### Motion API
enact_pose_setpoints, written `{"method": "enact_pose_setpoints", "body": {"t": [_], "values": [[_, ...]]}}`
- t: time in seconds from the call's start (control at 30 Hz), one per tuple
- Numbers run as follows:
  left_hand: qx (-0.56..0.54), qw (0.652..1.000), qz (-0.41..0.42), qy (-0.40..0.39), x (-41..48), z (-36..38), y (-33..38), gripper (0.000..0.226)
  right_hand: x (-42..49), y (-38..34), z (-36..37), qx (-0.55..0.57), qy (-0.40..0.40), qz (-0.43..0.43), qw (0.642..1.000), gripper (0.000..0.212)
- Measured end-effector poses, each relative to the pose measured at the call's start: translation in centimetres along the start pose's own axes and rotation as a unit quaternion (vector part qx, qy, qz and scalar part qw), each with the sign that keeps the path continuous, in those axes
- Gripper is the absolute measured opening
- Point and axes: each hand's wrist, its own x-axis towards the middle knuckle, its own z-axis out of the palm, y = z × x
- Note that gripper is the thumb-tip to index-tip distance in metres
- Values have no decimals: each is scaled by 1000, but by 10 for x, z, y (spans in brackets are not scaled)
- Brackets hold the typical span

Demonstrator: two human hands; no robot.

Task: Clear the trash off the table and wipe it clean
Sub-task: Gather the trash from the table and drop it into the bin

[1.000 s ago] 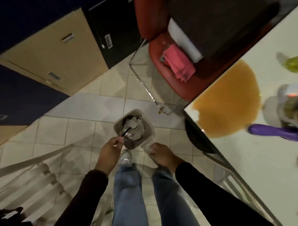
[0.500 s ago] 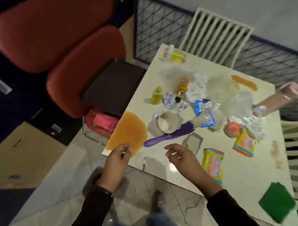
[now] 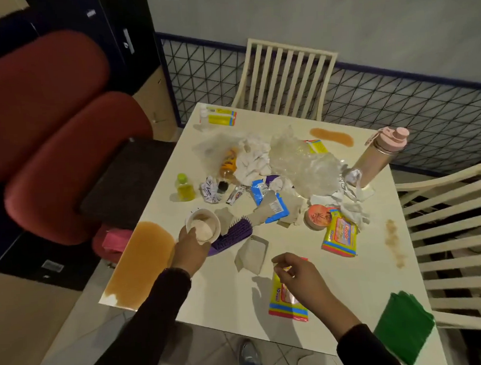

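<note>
White table (image 3: 227,293), trash heaped across its middle and far half. Red chair (image 3: 53,152) to the left, a pale slatted chair (image 3: 284,78) at the far side. Big orange spill (image 3: 143,258) on the near-left corner, a smaller orange smear (image 3: 332,135) far right. Crumpled clear plastic bag (image 3: 307,163) in the centre of the pile, white tissues (image 3: 253,159) just left of it. Folded green cloth (image 3: 404,331) on the near-right corner, well apart from the pile. Pink bottle (image 3: 378,154) stands at the far right, beside the bag. Purple hairbrush (image 3: 232,233) lies near centre-left, bristles up. Left hand (image 3: 191,250) grips the near rim of a paper cup (image 3: 202,225), fingers curled round it; the cup is tilted, something pale inside, touching the brush. Right hand (image 3: 301,276) is over a yellow wrapper (image 3: 287,299) near the table's near edge, fingers loosely curled, nothing held; contact with the wrapper cannot be told. Second yellow pack (image 3: 339,234) right of centre, round orange tin (image 3: 316,216) touching it. Small yellow-green bottle (image 3: 185,187) upright on the left of the pile.
</note>
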Motion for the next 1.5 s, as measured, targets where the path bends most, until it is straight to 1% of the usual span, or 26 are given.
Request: {"method": "enact_pose_setpoints", "body": {"t": [0.1,0.2,0.3,0.37,0.47,0.57,0.7,0.77,0.87,0.97,1.03,1.1,1.23,1.3,1.37,1.43,1.5], "values": [[-19,998,26,53,-9,-8,2,56,20,10,4,-39,3,-4,999,20],[-57,993,52,89,-34,-24,-4,57,54,12,20,-109,-13,-18,994,23],[-83,988,20,130,-70,-41,-30,54,83,8,43,-216,-56,-37,974,30],[-119,982,-4,144,-96,-52,-56,52,91,0,54,-265,-67,-13,962,32],[-160,975,-20,154,-131,-65,-90,48,91,-13,62,-299,-37,41,953,27],[-188,967,-44,167,-153,-77,-119,43,71,-25,69,-311,-16,37,950,24],[-250,945,-90,192,-176,-92,-165,42,14,-51,93,-297,-50,-41,953,36],[-253,937,-110,212,-187,-100,-191,41,-12,-71,113,-260,-72,-65,961,39],[-228,932,-157,235,-204,-106,-243,39,-39,-99,158,-171,-112,-92,974,38],[-220,921,-230,225,-215,-99,-303,38,-51,-117,217,-164,-197,-109,960,39],[-216,916,-274,197,-217,-85,-337,40,-54,-119,261,-196,-251,-112,942,45],[-220,911,-308,166,-211,-69,-365,41,-54,-118,301,-225,-278,-112,927,48],[-243,903,-332,128,-165,-36,-409,42,-39,-105,364,-254,-289,-87,919,53],[-262,901,-330,103,-134,-14,-431,43,-24,-92,390,-264,-276,-86,920,53],[-301,891,-328,83,-104,10,-451,42,-11,-80,412,-271,-253,-95,924,51],[-323,890,-317,61,-82,30,-468,34,1,-65,436,-270,-241,-84,928,50],[-349,881,-313,66,-73,38,-477,27,16,-52,462,-260,-240,-64,933,48]]}}
